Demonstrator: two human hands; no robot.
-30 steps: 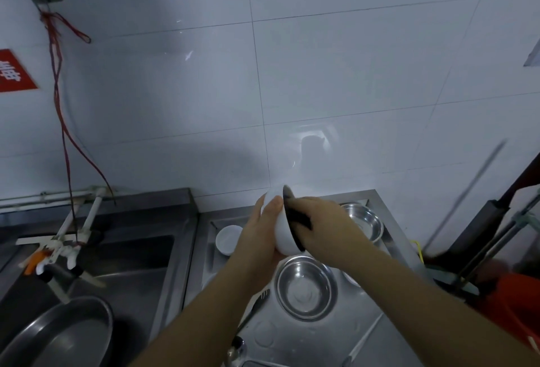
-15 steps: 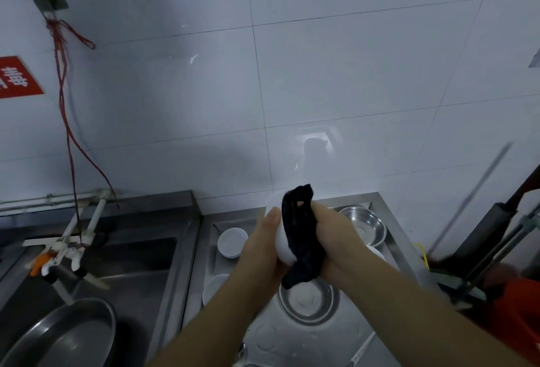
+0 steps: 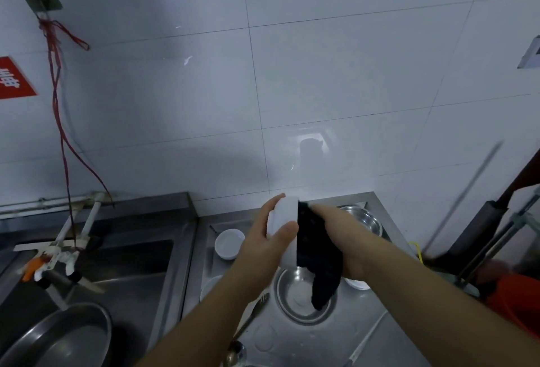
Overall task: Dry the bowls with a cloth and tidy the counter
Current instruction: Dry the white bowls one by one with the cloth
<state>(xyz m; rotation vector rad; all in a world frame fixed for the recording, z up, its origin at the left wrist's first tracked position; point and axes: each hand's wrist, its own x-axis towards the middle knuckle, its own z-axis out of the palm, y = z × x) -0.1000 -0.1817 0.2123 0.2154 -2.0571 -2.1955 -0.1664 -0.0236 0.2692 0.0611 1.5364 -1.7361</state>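
Above the counter: the person holds a white bowl (image 3: pixel 283 231) tipped on its side, its mouth turned toward the right, over a steel bowl (image 3: pixel 301 298) that sits on the steel counter (image 3: pixel 388 337).
Left hand: the left hand (image 3: pixel 270 238) grips the white bowl from outside, thumb curled over the near wall and fingers round the far rim.
Right hand: the right hand (image 3: pixel 340 235) is curled round a dark cloth (image 3: pixel 317 252) and presses it into the bowl's mouth; a tail of cloth hangs down toward the steel bowl below.
Step in hand: wiping the inside of the white bowl dry, by the look of it.
Still waiting: a small white bowl (image 3: pixel 229 243) stands further back on the counter, another steel bowl (image 3: pixel 362 220) at the far right corner, and two white rims show partly hidden under the arms. A fork (image 3: pixel 257 306) and a spoon (image 3: pixel 236 350) lie near the front edge.
Progress: early to middle, judging by how many dishes remain spread out.
Next move calls for: turning the bowl against the cloth so the whole wall is covered, then the outside, then a steady set-down clear of the wet dishes.
Risk: a slick glazed bowl held in one hand could slip.
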